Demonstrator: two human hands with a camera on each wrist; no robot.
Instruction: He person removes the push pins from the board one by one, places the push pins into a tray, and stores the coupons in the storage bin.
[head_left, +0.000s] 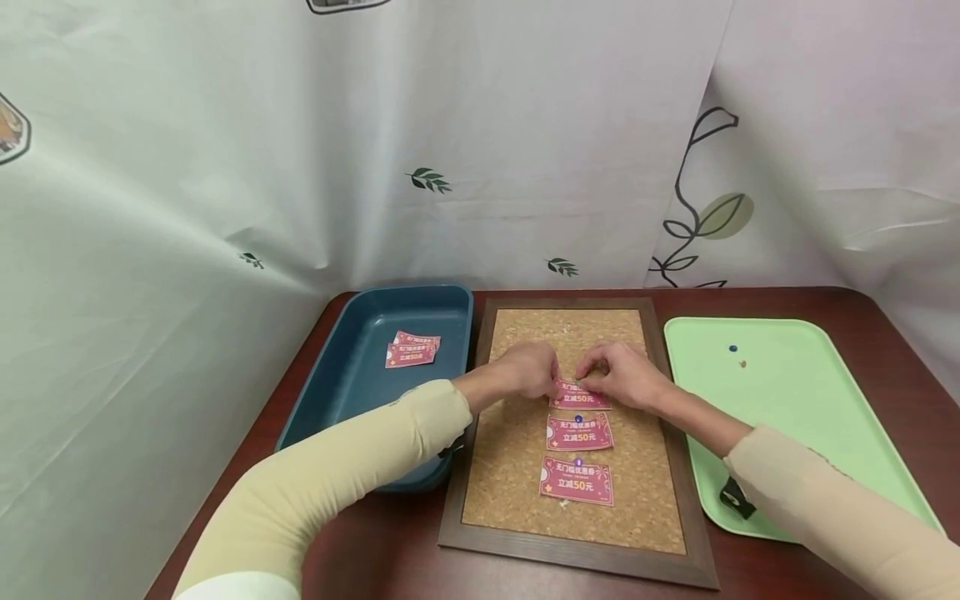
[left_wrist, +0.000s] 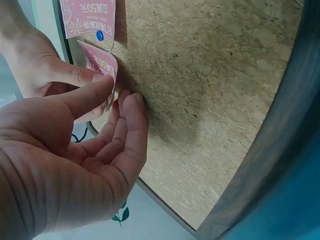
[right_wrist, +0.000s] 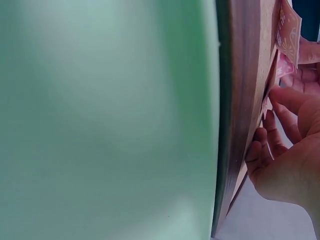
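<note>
A pink coupon (head_left: 581, 398) lies on the corkboard (head_left: 510, 467) between both hands. My left hand (head_left: 531, 369) pinches its upper left edge between thumb and fingers; the paper bends up there in the left wrist view. My right hand (head_left: 621, 375) pinches the upper edge with thumb and forefinger. A tiny bluish-green spot shows by those fingertips, too small to identify. Below, a second coupon (head_left: 592, 435) carries a blue pushpin (head_left: 578, 419) at its top. Nearest the front, a third coupon (head_left: 576, 483) has a purple-blue pushpin (head_left: 578, 462).
Left of the board stands a dark blue tray (head_left: 360, 312) with two overlapping coupons (head_left: 411, 353). A light green tray (head_left: 787, 400) at the right holds a blue pushpin (head_left: 732, 348) and a small brownish piece (head_left: 743, 363). The board has a raised brown frame (head_left: 585, 562).
</note>
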